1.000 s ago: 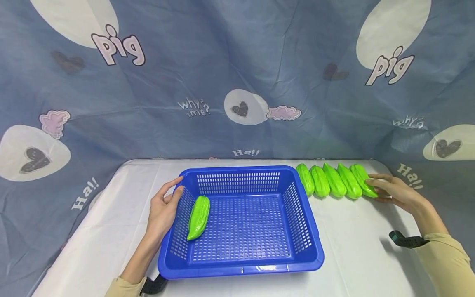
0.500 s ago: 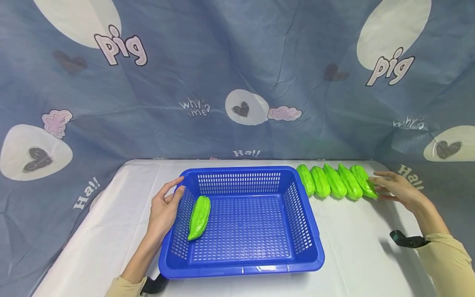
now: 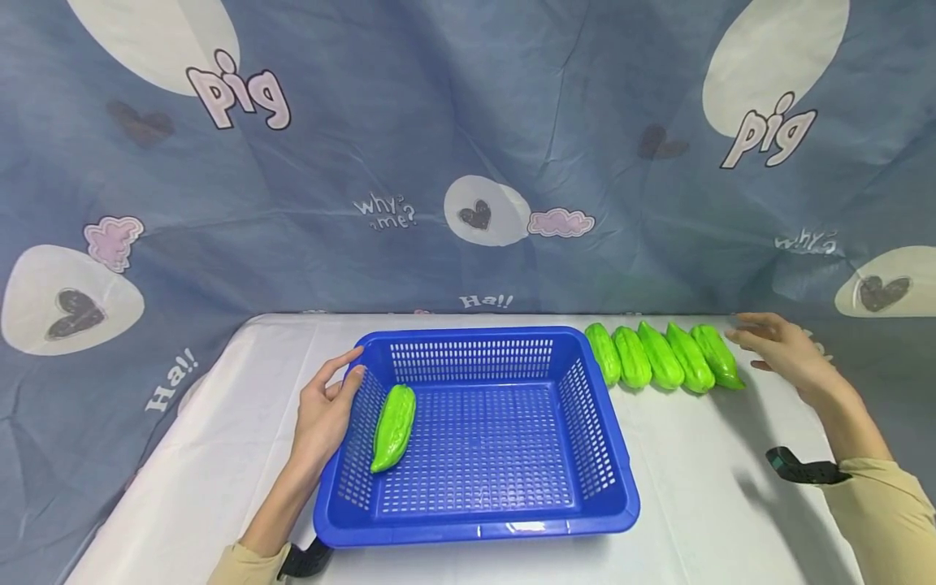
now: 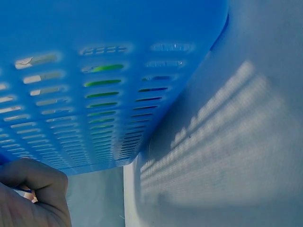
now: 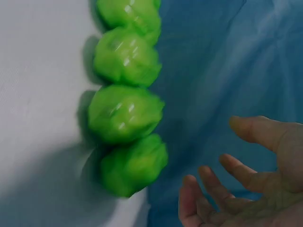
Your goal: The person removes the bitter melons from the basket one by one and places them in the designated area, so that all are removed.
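Note:
My left hand point(image 3: 322, 414) grips the left rim of a blue plastic basket point(image 3: 475, 532); in the left wrist view a curled finger point(image 4: 40, 182) shows at the rim. Inside the basket, along its left side, lies one bright green bitter melon point(image 3: 394, 428). Several more like it stand side by side in a row behind and right of the basket, the rightmost melon point(image 3: 718, 357) being nearest my right hand point(image 3: 786, 353). That hand holds nothing; its fingers are spread and relaxed, above and apart from the row, as the right wrist view also shows.
A white cloth point(image 3: 702, 487) covers the table. Behind it hangs a blue printed curtain point(image 3: 329, 268), close to the table's back edge. The basket's right wall point(image 3: 588, 422) stands near the leftmost melon point(image 3: 603, 355) of the row.
My right hand has come off the rightmost bitter melon and risen up and to the right. The melons stay in place, and the left hand keeps its hold on the basket.

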Motion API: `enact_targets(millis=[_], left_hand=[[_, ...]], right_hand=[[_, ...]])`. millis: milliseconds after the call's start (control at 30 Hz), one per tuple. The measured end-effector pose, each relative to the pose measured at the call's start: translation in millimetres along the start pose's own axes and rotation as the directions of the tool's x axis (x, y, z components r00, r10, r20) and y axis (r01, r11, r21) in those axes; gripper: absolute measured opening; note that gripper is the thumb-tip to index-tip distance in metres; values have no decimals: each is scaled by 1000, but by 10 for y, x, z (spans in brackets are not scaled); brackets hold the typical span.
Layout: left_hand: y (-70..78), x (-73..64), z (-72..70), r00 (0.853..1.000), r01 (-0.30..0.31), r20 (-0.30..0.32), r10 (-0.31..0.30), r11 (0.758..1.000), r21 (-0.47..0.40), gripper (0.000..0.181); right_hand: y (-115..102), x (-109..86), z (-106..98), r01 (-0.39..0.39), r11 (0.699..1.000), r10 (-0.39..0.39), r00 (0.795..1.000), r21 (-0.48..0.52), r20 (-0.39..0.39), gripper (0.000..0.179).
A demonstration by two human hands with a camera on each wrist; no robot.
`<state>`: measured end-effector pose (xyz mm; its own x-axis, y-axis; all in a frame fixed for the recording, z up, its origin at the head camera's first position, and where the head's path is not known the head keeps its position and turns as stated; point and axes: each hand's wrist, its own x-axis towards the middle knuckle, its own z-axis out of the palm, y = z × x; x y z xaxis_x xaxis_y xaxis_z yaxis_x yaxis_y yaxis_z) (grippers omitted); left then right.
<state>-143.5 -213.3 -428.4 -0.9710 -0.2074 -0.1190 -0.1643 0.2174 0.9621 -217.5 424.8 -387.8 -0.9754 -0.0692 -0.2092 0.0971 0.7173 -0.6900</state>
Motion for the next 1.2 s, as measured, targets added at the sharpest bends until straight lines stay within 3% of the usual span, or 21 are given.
enact_targets(millis=[267,433,600,733,967,1200], left_hand=[[6,-2,-3,1000,-5,-1,5,1000,11,44],[10,-1,7,1000,-3,2,3,1000,-4,44],[5,5,17,1000,4,4,-4,1000,-5,44],[-2,2,21,1000,12,2,-12,1000,3,44],[-2,-5,14,1000,4,0,-4,1000,12,45],[10,-20,13,1000,2,-11,-2,1000,19,43]], right_hand=[[-390,-72,136,114,992,-111,992,46,-66,68],[-683,-91,255,182,975,-176,983,127,-57,50],[-1041,-112,368,206,951,-220,975,231,36,46],[-1344,-141,470,216,920,-269,954,326,129,48],[-1818,-156,760,154,887,-286,923,435,258,49],[-2091,-136,1066,122,861,-335,866,494,371,53]])
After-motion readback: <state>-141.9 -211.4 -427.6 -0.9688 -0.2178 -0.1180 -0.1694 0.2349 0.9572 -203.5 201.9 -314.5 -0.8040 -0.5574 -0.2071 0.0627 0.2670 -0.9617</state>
